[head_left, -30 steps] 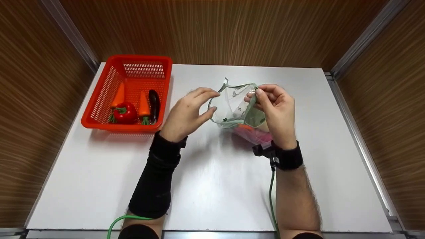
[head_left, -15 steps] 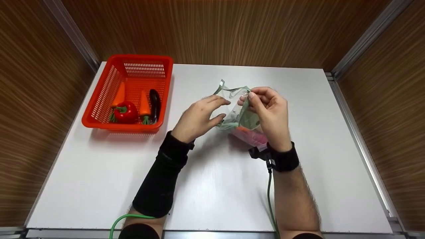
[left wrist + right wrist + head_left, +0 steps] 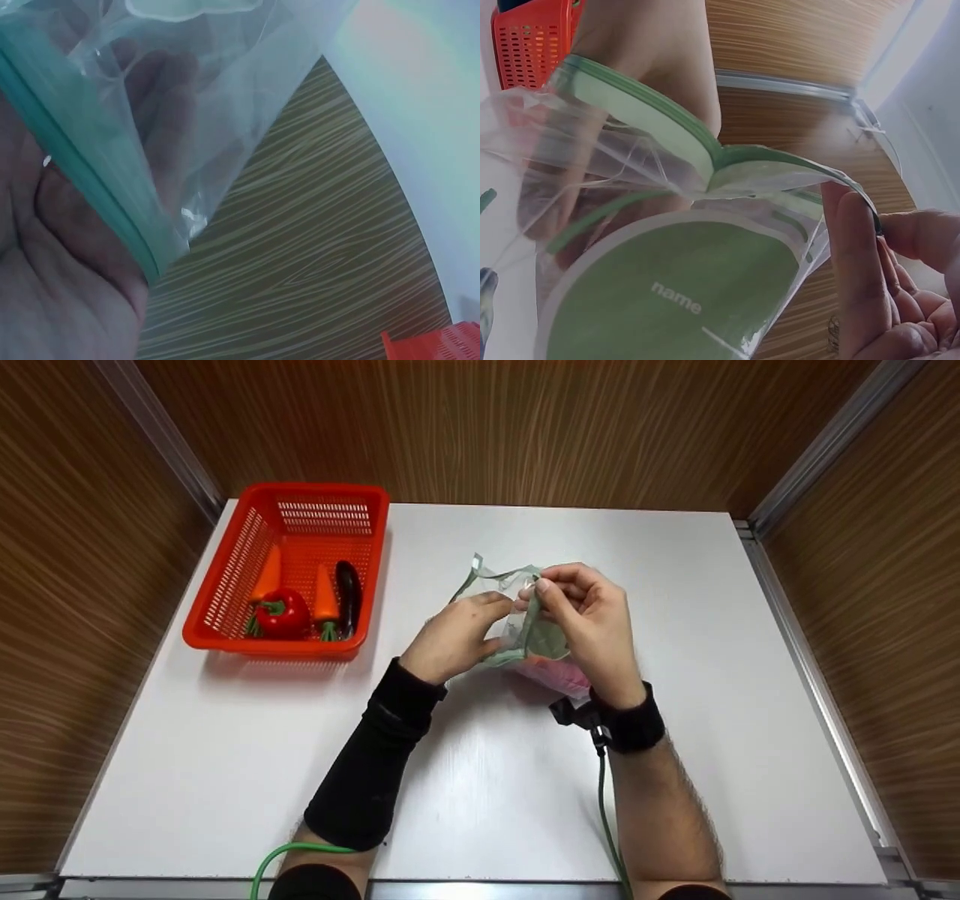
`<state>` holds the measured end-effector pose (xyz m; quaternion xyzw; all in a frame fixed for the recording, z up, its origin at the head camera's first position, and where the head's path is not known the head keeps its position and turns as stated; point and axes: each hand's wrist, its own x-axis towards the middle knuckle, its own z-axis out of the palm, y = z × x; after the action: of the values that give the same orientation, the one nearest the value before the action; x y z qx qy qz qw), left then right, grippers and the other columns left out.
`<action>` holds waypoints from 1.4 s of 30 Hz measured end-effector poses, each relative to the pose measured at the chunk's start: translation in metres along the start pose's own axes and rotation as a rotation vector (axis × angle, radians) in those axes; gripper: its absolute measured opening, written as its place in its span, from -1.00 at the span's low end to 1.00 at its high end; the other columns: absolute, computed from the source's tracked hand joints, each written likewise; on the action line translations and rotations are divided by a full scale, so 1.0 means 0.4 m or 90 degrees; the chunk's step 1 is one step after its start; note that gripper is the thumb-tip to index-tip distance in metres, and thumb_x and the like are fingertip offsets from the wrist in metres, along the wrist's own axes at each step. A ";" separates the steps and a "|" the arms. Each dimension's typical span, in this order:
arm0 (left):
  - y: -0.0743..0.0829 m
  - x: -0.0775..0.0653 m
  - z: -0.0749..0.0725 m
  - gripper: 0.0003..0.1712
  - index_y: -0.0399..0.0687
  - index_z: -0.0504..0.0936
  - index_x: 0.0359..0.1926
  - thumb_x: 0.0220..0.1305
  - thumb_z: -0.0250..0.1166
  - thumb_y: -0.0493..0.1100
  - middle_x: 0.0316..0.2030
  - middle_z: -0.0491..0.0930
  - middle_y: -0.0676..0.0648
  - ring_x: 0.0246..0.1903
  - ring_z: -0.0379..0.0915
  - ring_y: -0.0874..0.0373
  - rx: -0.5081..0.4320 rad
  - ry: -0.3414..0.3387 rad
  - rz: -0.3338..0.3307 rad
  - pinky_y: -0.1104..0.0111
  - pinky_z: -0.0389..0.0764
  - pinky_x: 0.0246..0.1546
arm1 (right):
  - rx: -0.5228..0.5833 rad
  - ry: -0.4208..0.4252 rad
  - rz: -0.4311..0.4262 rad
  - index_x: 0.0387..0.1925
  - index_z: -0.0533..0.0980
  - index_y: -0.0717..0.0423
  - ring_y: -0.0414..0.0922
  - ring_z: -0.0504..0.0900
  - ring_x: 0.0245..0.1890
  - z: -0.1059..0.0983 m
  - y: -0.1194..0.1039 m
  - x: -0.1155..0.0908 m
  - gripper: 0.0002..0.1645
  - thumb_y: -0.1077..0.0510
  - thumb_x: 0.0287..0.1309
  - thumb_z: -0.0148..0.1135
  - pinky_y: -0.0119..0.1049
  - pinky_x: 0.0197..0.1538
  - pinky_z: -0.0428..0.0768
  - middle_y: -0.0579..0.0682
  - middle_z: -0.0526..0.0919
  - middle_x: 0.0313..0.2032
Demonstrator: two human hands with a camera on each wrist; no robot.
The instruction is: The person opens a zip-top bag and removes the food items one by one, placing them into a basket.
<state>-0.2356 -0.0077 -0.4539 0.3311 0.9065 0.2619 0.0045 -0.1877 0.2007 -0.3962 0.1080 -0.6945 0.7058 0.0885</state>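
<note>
A clear zip bag [image 3: 546,640] with a green rim stands with its mouth spread between the two hands. Its green panel [image 3: 671,289] carries the printed word "name". Low in the bag, something pink [image 3: 561,678] and a bit of orange show through the plastic. My right hand [image 3: 592,622] pinches the rim at the bag's right side between thumb and forefinger. The left hand [image 3: 459,636] reaches into the mouth from the left, fingers loosely bent, thumb apart from them. Through the plastic in the left wrist view, the fingers of that hand [image 3: 67,292] appear beyond the green zip strip.
At the table's back left stands a red plastic basket [image 3: 201,622]. It holds a red bell pepper [image 3: 285,616], two carrots [image 3: 325,596] and an eggplant [image 3: 348,592]. Wood-grain panels [image 3: 480,435] enclose the white table [image 3: 487,795]. A green cable [image 3: 602,802] trails from the right wrist.
My right hand has drawn the bag's rim leftward and slightly nearer. The left hand has moved right and nearer, from the bag's left edge into its mouth.
</note>
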 end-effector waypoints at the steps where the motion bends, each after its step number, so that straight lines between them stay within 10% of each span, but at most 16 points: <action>1: -0.001 0.000 0.004 -0.38 -0.09 0.72 0.55 0.57 0.60 -0.15 0.45 0.80 -0.18 0.49 0.73 -0.12 0.004 -0.006 0.000 0.02 0.72 0.59 | 0.002 -0.006 0.001 0.06 0.73 0.36 -0.14 0.99 -0.20 0.003 0.000 -0.001 -0.88 0.38 0.66 0.34 -0.24 -0.04 0.97 0.00 0.96 -0.20; 15: -0.012 0.001 0.026 -0.59 -0.08 0.83 0.34 0.55 0.57 -0.25 0.27 0.90 -0.13 0.30 0.84 -0.08 -0.029 -0.068 0.064 0.06 0.79 0.46 | 0.011 -0.049 0.013 0.09 0.70 0.48 -0.16 0.98 -0.20 0.027 -0.003 -0.010 -0.83 0.40 0.67 0.31 -0.26 -0.02 0.96 0.00 0.96 -0.21; 23: -0.007 0.002 0.027 -0.60 -0.03 0.81 0.28 0.52 0.63 -0.08 0.08 0.91 -0.12 0.04 0.83 -0.01 -0.076 -0.148 0.016 0.02 0.88 0.24 | 0.015 -0.062 0.025 0.06 0.71 0.45 -0.13 0.98 -0.21 0.029 -0.002 -0.007 -0.85 0.39 0.66 0.33 -0.24 -0.01 0.97 0.01 0.96 -0.22; 29: 0.004 0.001 0.035 -0.85 -0.08 0.78 0.04 0.53 0.49 -0.31 -0.05 0.87 -0.21 -0.17 0.73 -0.01 -0.038 -0.174 -0.041 -0.04 0.94 0.00 | 0.010 -0.066 0.032 0.06 0.72 0.40 -0.12 0.99 -0.20 0.029 0.001 -0.007 -0.88 0.39 0.66 0.33 -0.23 0.01 0.97 0.02 0.96 -0.21; 35: 0.009 0.000 0.044 -0.71 -0.01 0.52 -0.35 0.33 0.33 -0.48 -0.25 0.76 -0.21 -0.34 0.48 0.04 0.013 -0.176 -0.068 -0.10 0.88 -0.20 | -0.005 -0.064 0.030 0.07 0.72 0.43 -0.15 0.99 -0.21 0.026 0.004 -0.006 -0.86 0.40 0.66 0.34 -0.23 -0.02 0.97 0.03 0.96 -0.22; 42: 0.006 0.003 0.061 -0.82 -0.12 0.61 -0.30 0.34 0.34 -0.47 -0.19 0.86 -0.35 -0.28 0.71 -0.15 0.035 -0.148 -0.049 -0.19 0.91 -0.09 | -0.025 -0.063 0.029 0.08 0.71 0.45 -0.17 0.99 -0.21 0.021 0.008 -0.001 -0.84 0.39 0.66 0.34 -0.24 -0.01 0.97 0.05 0.96 -0.20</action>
<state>-0.2306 0.0062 -0.4736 0.3242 0.9187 0.1965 0.1103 -0.1878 0.1923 -0.3992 0.1250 -0.7142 0.6875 0.0397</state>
